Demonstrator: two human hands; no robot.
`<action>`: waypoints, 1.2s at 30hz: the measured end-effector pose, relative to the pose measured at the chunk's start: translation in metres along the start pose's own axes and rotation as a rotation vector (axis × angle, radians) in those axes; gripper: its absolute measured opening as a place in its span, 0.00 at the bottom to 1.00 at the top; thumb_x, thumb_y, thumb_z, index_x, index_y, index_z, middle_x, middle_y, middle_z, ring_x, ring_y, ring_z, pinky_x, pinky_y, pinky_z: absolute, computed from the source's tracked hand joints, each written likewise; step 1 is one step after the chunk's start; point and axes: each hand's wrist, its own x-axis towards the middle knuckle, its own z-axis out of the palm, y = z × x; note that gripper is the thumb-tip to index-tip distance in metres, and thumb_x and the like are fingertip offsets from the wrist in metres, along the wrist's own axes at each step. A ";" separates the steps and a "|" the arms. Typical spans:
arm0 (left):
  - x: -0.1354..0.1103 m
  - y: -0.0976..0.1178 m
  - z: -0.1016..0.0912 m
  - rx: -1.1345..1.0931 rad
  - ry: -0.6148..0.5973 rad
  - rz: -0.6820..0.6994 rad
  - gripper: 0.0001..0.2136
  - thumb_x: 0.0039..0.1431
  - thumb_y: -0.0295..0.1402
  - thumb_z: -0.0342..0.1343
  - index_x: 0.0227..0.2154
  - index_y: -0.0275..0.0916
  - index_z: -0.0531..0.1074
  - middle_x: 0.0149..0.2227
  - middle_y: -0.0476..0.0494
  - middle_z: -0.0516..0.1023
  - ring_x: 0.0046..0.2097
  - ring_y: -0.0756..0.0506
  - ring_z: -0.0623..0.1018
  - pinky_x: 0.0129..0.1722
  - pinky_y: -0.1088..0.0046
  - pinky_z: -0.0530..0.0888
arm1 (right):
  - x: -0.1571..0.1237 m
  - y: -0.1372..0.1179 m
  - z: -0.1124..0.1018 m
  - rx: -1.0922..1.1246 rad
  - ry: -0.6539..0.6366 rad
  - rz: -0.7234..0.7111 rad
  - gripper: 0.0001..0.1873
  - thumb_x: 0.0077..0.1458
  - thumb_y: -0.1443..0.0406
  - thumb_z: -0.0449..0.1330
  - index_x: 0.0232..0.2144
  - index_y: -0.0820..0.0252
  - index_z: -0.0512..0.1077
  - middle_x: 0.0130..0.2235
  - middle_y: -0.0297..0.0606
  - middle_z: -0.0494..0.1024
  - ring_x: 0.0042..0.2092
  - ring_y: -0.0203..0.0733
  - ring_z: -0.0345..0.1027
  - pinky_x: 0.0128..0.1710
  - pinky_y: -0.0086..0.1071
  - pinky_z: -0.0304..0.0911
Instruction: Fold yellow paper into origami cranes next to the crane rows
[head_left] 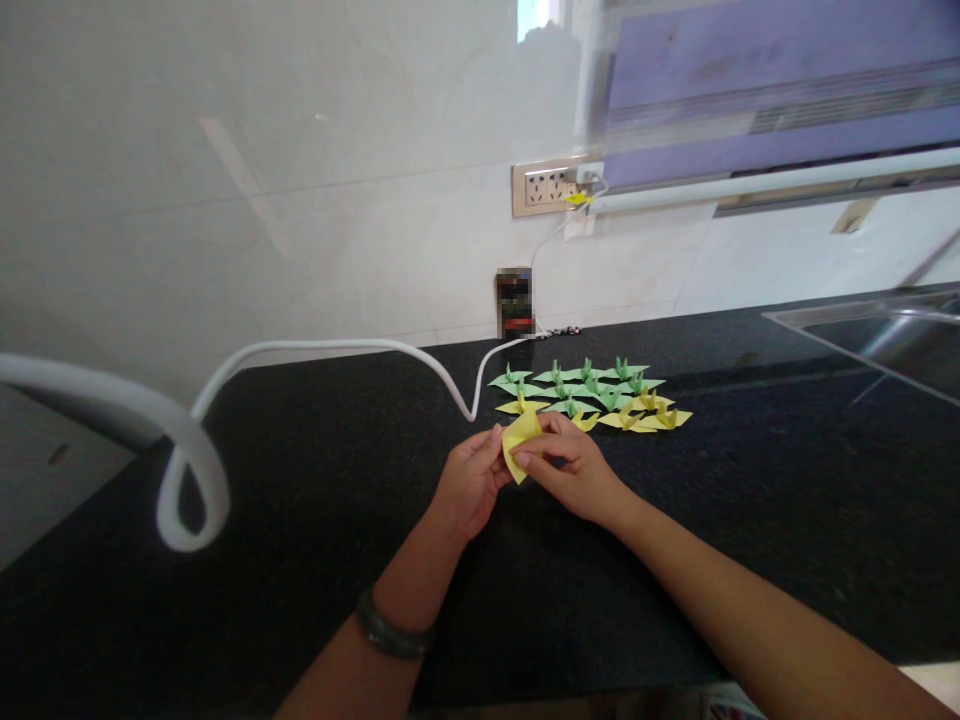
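Observation:
A partly folded piece of yellow paper (520,440) is held up between both hands, just above the dark countertop. My left hand (471,482) pinches its left edge between thumb and fingers. From the other side my right hand (574,465) grips the paper, thumb and fingertips on its surface. Right behind the hands stand several folded paper cranes: green ones (589,380) toward the back and yellow ones (666,417) in front and to the right. The held paper and the fingers hide part of the front row.
A white cable (375,345) loops across the left side and runs to a phone-like object (514,302) leaning on the wall. Above it is a wall socket (547,188) with a plug. A sink (885,335) sits in the black countertop (315,480) at the right.

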 end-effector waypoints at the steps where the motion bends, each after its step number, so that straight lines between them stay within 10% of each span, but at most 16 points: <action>1: 0.000 0.000 0.000 0.004 0.000 -0.002 0.12 0.50 0.36 0.52 0.33 0.32 0.70 0.32 0.41 0.75 0.30 0.51 0.74 0.30 0.76 0.70 | 0.000 -0.001 0.000 0.005 -0.003 0.016 0.05 0.47 0.67 0.55 0.28 0.57 0.72 0.33 0.37 0.64 0.37 0.37 0.60 0.34 0.31 0.60; 22: 0.001 -0.010 -0.003 0.243 0.149 0.108 0.13 0.43 0.36 0.57 0.32 0.32 0.71 0.26 0.44 0.74 0.27 0.50 0.73 0.28 0.73 0.69 | -0.004 0.002 0.007 0.157 0.174 0.288 0.15 0.49 0.64 0.52 0.41 0.56 0.54 0.28 0.31 0.67 0.25 0.32 0.61 0.23 0.25 0.58; 36: -0.001 -0.010 0.000 0.460 0.153 0.082 0.13 0.41 0.38 0.58 0.28 0.33 0.72 0.23 0.46 0.74 0.24 0.51 0.72 0.24 0.75 0.69 | -0.002 0.003 0.001 -0.056 0.138 0.269 0.11 0.53 0.62 0.48 0.28 0.60 0.67 0.24 0.33 0.67 0.26 0.33 0.60 0.25 0.26 0.55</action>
